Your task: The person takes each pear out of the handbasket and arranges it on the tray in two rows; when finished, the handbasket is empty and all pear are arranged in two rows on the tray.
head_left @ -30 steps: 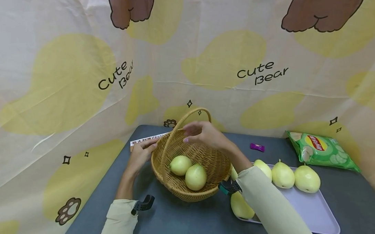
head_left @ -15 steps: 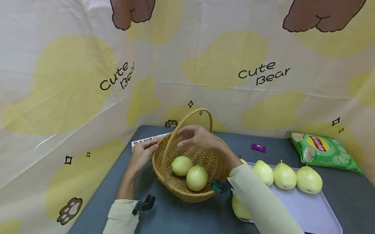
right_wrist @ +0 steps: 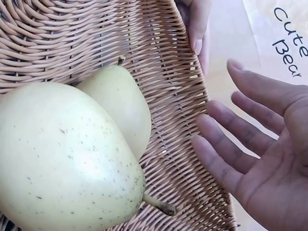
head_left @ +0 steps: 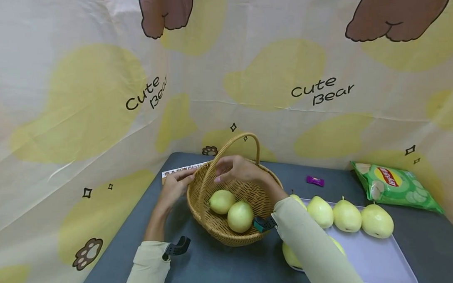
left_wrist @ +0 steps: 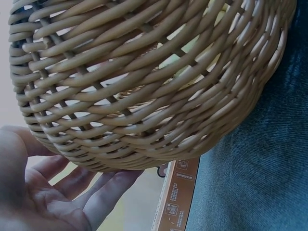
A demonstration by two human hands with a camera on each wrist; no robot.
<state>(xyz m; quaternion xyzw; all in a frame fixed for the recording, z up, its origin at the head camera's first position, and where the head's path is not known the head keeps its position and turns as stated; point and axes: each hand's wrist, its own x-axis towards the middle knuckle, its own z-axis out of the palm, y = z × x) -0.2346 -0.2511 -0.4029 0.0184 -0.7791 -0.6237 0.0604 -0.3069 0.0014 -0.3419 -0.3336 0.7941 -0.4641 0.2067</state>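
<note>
A wicker basket (head_left: 230,240) with an arched handle (head_left: 226,146) stands on the table, its opening facing me. Two pale yellow-green pears lie in it: the rear-left pear (head_left: 222,202) and the front pear (head_left: 240,217), whose stem shows in the right wrist view. My left hand (head_left: 174,189) grips the basket's left rim, its thumb and fingers on either side of the wall. Over the basket's far part, near the handle, hovers my right hand (head_left: 236,169). Its fingers are loosely bent and hold nothing; in the right wrist view they are spread beside the rim.
To the right, a lilac tray (head_left: 376,257) bears several pears, such as the middle pear (head_left: 347,215); my right sleeve hides part of it. Behind are a purple-wrapped sweet (head_left: 315,181) and a green chip bag (head_left: 396,185). A printed box (head_left: 182,169) lies behind my left hand.
My right hand has moved a little left and slightly lower over the basket. The left hand keeps its grip on the rim. The whole head view has shifted slightly.
</note>
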